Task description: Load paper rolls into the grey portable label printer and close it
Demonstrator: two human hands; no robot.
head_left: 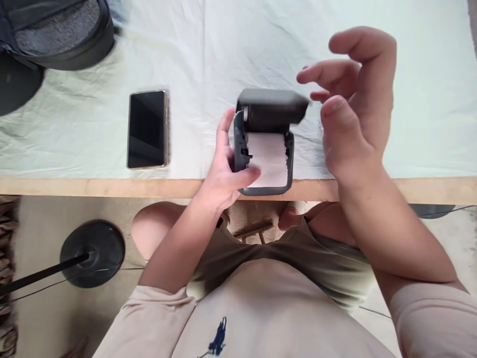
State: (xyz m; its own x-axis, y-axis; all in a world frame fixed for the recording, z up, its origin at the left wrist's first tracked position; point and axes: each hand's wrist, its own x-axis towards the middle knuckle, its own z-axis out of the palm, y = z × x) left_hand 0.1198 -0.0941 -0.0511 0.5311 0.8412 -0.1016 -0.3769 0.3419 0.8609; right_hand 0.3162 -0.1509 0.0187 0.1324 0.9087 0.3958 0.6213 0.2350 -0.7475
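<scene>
A small dark portable receipt printer (288,171) is held at the table's front edge, its lid (274,104) raised. White paper (270,154) shows inside the printer, with uneven side edges. My left hand (229,166) grips the printer from its left side, thumb lying over the paper and the other fingers around and behind the body. Up and to the right of the printer, my right hand (354,99) is raised with its fingers apart and curved. Nothing shows between those fingers, and they are apart from the lid.
A phone (146,129) lies on the pale cloth (194,59) left of the printer. A black bag (63,35) sits at the far left corner. The wooden table edge (167,186) runs across in front of my lap. On the floor stands a round black base (100,253) with a pole.
</scene>
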